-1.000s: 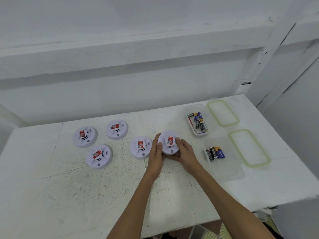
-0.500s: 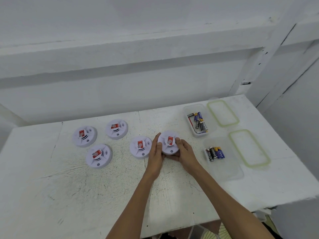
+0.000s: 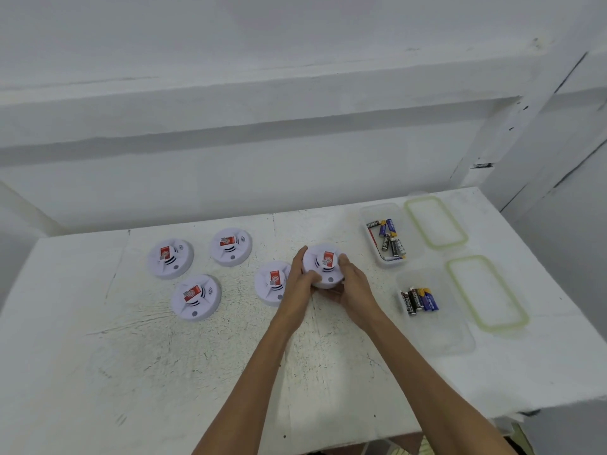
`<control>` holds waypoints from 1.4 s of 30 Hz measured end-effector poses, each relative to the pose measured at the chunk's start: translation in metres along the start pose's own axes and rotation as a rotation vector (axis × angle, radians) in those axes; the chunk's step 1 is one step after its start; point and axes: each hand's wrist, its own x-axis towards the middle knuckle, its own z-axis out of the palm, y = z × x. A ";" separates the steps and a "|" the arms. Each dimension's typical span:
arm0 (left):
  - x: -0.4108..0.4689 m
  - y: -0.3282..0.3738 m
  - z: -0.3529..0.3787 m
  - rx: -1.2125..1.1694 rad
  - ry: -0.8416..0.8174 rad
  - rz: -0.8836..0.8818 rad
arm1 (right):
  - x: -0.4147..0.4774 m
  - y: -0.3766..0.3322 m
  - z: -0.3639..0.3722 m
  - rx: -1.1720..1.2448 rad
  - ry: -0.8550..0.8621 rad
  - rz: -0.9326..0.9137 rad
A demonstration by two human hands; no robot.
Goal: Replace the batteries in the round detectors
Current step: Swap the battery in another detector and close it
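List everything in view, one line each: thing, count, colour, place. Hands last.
Table: one, white, scuffed, under everything.
Resting detectors: four, white with red labels, table's left half.
Held detector: one, white with red label, centre.
Tubs: two, clear, right side, one far, one near.
Batteries: several, black and blue, loose in the far tub, a row in the near tub.
Lids: two, clear with green rims, right of the tubs.
Left hand, right hand: gripping the held detector's sides.

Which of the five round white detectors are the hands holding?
The rightmost round white detector, nearest the clear plastic battery tubs: the left hand and right hand grip its rim. The other four detectors lie to its left, ungripped.
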 end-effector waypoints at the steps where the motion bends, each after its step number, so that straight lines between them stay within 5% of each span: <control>1: 0.001 0.004 -0.004 0.055 -0.004 0.040 | 0.003 -0.004 0.006 0.006 -0.005 0.005; 10: 0.041 0.038 -0.054 0.491 0.074 0.235 | 0.043 -0.028 0.042 -0.073 0.033 -0.038; 15: 0.070 0.041 -0.083 0.692 0.159 0.227 | 0.061 -0.029 0.056 -0.350 -0.022 -0.083; 22: 0.080 0.033 -0.095 0.640 0.184 0.166 | 0.066 -0.027 0.072 -0.713 -0.091 -0.112; 42: 0.070 0.023 -0.091 0.719 0.159 0.097 | 0.054 -0.017 0.072 -0.806 -0.007 -0.142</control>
